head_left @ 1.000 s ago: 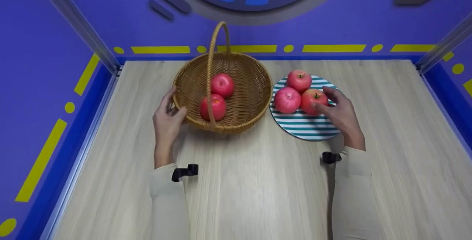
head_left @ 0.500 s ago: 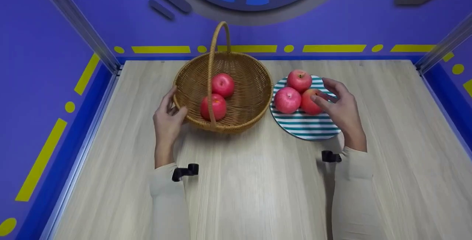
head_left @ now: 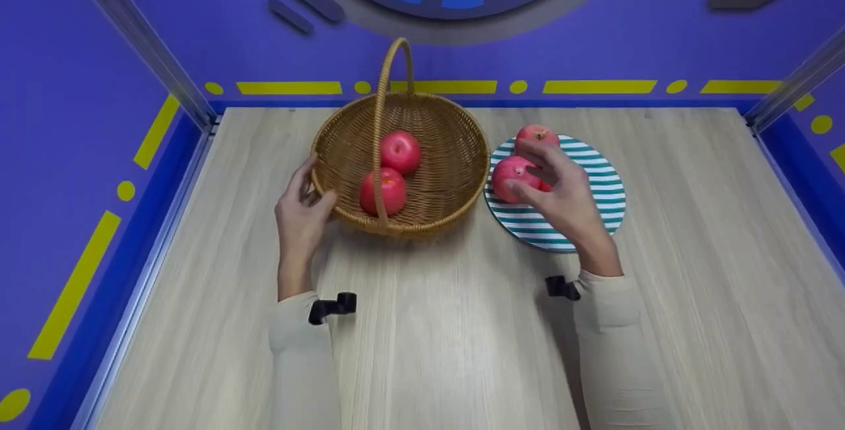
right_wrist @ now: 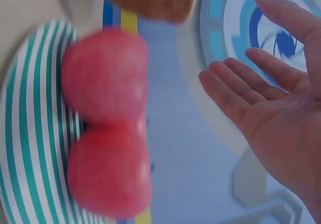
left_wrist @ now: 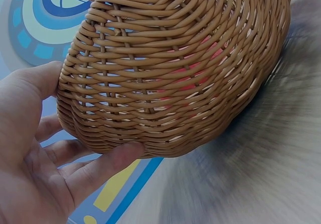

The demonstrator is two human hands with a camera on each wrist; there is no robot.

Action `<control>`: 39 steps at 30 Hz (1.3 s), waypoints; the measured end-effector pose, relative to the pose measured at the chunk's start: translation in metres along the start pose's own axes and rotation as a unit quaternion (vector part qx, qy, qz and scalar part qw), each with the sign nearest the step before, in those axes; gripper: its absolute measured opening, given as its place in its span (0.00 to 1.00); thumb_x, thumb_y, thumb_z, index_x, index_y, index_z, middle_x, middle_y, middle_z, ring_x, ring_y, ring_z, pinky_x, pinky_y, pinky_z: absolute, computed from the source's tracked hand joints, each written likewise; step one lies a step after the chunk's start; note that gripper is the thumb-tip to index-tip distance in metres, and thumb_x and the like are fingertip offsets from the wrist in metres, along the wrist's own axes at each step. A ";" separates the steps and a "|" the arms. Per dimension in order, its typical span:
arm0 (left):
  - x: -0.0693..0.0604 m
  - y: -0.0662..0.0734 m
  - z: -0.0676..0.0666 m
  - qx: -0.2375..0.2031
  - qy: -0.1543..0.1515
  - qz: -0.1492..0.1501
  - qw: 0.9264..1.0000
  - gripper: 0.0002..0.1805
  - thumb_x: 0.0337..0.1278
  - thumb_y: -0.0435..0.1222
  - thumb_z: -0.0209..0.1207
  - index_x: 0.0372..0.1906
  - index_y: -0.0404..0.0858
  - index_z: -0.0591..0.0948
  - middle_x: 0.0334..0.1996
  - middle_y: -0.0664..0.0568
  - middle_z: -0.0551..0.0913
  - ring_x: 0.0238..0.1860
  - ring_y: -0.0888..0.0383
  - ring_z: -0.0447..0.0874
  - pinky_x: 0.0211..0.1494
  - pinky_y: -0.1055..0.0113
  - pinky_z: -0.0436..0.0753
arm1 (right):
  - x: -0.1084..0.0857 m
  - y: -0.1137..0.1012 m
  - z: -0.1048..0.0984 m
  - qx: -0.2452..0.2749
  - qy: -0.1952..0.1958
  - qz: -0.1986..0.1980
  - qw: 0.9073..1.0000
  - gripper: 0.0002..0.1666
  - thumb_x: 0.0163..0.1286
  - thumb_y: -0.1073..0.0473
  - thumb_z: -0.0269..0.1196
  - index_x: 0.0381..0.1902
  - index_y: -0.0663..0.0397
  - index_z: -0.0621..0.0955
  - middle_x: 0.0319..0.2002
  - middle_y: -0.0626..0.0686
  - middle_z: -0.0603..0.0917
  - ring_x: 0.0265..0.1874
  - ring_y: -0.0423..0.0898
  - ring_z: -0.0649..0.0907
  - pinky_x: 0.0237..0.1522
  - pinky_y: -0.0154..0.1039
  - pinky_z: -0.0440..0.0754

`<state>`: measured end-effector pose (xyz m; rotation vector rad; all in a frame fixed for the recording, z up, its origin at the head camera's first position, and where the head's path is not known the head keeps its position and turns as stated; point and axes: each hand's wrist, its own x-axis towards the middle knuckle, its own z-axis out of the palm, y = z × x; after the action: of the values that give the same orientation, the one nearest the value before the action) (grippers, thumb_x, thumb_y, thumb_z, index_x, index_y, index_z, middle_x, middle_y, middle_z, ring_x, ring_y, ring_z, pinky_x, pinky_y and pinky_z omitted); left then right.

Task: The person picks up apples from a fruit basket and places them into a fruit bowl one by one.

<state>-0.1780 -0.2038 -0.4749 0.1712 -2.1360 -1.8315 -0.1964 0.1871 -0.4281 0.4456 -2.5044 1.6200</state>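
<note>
On the left stands a wicker basket with a tall arched handle, two red apples inside. My left hand holds the basket's left side; thumb and fingers sit against its rim and woven wall. Right of the basket, three apples lie together on a striped plate: a pinkish one, one behind it, and a third mostly hidden under my right hand. That hand hovers above them, fingers spread and holding nothing. In the right wrist view it is apart from the apples.
Everything stands on a pale wooden table. A blue-purple panel with yellow marks closes off the back, and more panels rise at the sides. The basket and plate are side by side, nearly touching.
My right hand has withdrawn from the right-hand apple, then moved left over the group. All three apples stay on the plate. The left hand keeps its place on the basket.
</note>
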 end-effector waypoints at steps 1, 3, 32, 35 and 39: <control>0.000 0.000 0.000 0.000 0.000 -0.001 1.000 0.36 0.63 0.27 0.63 0.77 0.42 0.75 0.75 0.48 0.73 0.70 0.48 0.77 0.69 0.57 0.80 | 0.000 -0.002 0.005 0.004 -0.003 -0.012 1.000 0.40 0.67 0.64 0.76 0.74 0.60 0.74 0.71 0.58 0.77 0.69 0.56 0.76 0.66 0.55 0.80; 0.001 -0.001 0.001 0.001 -0.001 -0.002 1.000 0.36 0.63 0.27 0.62 0.77 0.42 0.75 0.76 0.49 0.72 0.70 0.47 0.77 0.68 0.57 0.80 | 0.001 -0.006 0.014 0.013 -0.008 -0.037 0.999 0.38 0.67 0.63 0.76 0.73 0.59 0.76 0.69 0.57 0.78 0.68 0.54 0.78 0.66 0.55 0.80; 0.002 0.003 0.008 0.005 0.003 0.027 1.000 0.35 0.62 0.24 0.64 0.75 0.41 0.77 0.73 0.48 0.75 0.70 0.47 0.77 0.70 0.56 0.78 | 0.023 0.009 0.087 -0.093 -0.031 -0.169 0.981 0.35 0.68 0.61 0.76 0.70 0.58 0.79 0.70 0.56 0.77 0.70 0.51 0.76 0.72 0.47 0.75; 0.002 0.004 0.007 0.006 0.001 0.040 0.999 0.35 0.63 0.23 0.64 0.75 0.41 0.77 0.73 0.48 0.75 0.70 0.47 0.77 0.71 0.54 0.78 | 0.021 0.009 0.090 -0.094 -0.036 -0.163 0.981 0.35 0.67 0.61 0.76 0.71 0.59 0.78 0.71 0.56 0.76 0.70 0.51 0.76 0.71 0.48 0.76; 0.001 0.005 0.005 0.011 0.003 0.054 0.998 0.34 0.63 0.24 0.64 0.75 0.41 0.78 0.73 0.49 0.75 0.70 0.47 0.77 0.71 0.53 0.78 | 0.019 0.007 0.091 -0.110 -0.062 -0.148 0.981 0.38 0.67 0.61 0.77 0.72 0.60 0.77 0.72 0.57 0.75 0.71 0.53 0.75 0.70 0.50 0.77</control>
<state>-0.1800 -0.1986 -0.4704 0.0646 -2.1183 -1.7456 -0.2114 0.1038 -0.4668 0.8641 -2.5156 1.2260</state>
